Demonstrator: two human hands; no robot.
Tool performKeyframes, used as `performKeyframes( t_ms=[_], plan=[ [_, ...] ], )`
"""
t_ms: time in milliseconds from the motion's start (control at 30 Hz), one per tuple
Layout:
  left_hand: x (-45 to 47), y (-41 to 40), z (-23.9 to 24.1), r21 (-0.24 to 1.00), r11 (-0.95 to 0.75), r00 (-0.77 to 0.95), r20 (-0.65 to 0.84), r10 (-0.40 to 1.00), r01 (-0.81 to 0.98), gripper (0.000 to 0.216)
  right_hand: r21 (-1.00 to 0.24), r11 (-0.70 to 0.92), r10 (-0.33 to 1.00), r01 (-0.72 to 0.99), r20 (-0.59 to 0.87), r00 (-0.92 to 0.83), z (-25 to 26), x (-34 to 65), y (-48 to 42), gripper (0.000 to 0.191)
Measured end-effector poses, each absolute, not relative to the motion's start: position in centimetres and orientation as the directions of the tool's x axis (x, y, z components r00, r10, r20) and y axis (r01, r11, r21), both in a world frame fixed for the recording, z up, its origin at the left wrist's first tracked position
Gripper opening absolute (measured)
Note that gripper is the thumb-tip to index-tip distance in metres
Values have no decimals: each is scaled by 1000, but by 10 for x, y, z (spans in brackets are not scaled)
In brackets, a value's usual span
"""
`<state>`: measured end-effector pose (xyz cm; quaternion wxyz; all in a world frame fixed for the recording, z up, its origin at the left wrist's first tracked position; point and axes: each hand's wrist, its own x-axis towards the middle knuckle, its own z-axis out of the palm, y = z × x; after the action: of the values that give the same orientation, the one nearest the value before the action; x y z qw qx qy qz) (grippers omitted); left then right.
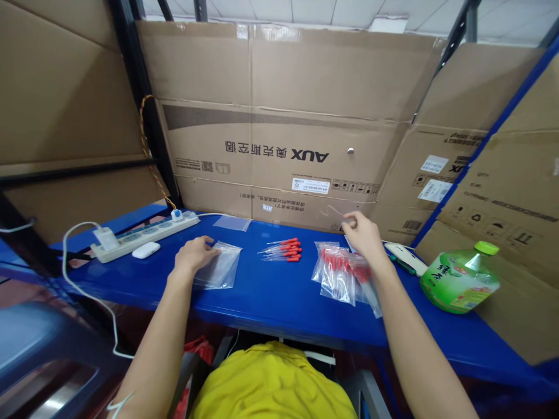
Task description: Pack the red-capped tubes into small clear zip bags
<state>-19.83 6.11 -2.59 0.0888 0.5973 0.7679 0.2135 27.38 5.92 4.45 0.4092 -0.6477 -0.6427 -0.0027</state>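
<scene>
Slim, clear sticks end in bright red.

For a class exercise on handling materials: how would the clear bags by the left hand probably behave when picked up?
The clear bags would likely be floppy and light, since the film looks thin and see-through. They may slip, as the surface looks glossy. Rolling seems unlikely: they lie flat on the blue table.
</scene>
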Motion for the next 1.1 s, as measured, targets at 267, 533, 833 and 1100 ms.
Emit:
performKeyframes(
  t_ms=[267,533,833,1100],
  plan=[
    [-197,57,-21,465,119,-281,295,913,877,41,-383,525,767,761,600,-227,15,142,78,20],
    [-162,49,0,638,-239,-185,524,832,731,42,-408,636,752,655,518,-408,-21,135,76,25],
    [-83,42,-5,864,-401,-126,454,882,304,44,-544,653,733,527,630,-258,-5,147,66,31],
    [-71,40,-11,843,-441,-12,467,884,308,43,-776,581,807,244,511,-296,-16,138,79,36]
  ],
)
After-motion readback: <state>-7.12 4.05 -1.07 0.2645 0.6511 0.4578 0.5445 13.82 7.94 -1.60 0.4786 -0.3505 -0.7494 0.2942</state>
